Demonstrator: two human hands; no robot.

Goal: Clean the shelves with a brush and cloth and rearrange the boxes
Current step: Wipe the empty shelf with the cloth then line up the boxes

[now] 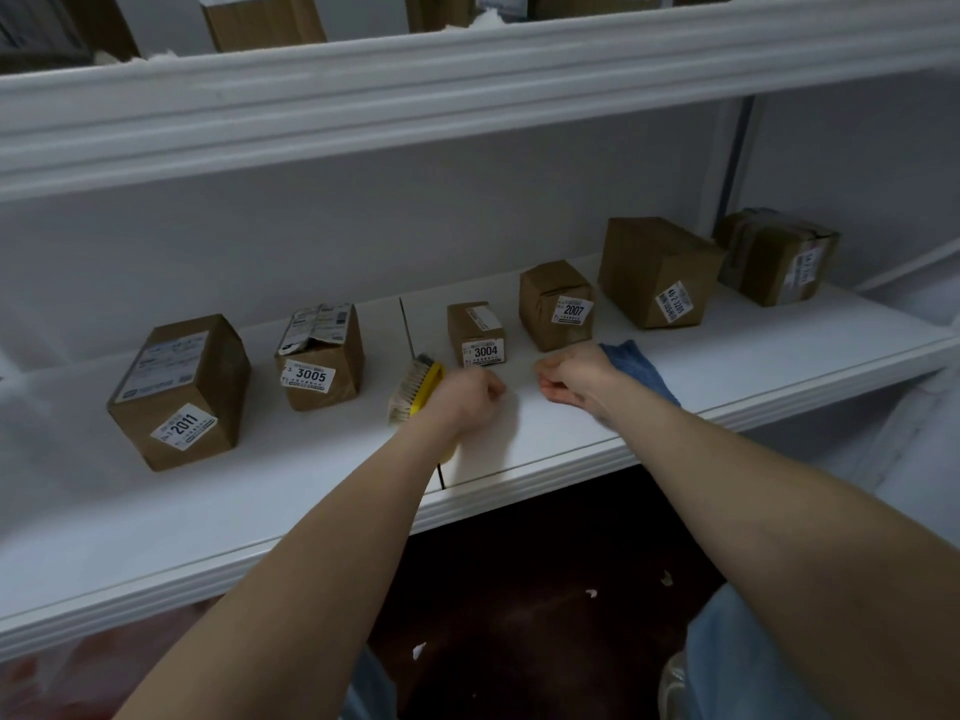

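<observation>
Shelf [571,449]: white, moulded front lip, and a seam [408,324] between two boards running front to back. Boxes sit mid-depth to the rear, leaving a bare strip along the whole front edge, widest at the left. Gaps between all the boxes; the widest is between 3005 and 3004, and the brush lies there.

Count: 6 boxes on this shelf, 1 brush, 1 cloth. There are more boxes on the upper shelf [467,96], cropped, so no count.

Labels left to right:
- box 2011 [182,392], turned corner-on, nearest the front
- box 3005 [322,356], torn shipping label on top
- box 3004 [475,332], smallest
- box 2007 [556,304]
- big box [657,270], sideways label, looks like 46-2-3205, not sure
- taped box [776,262], far right, label unreadable

Brush [415,389]: yellow back, pale bristles, on its side across the seam. Left hand [467,402] is against its right side, fingers curled. Can't tell if it grips the brush.

Cloth [641,368]: blue, on the shelf in front of 2007 and the big box. Right hand [571,376] is just left of it, fingers curled under. Can't tell if it holds the cloth.

Hands are near each other, in front of 3004.
</observation>
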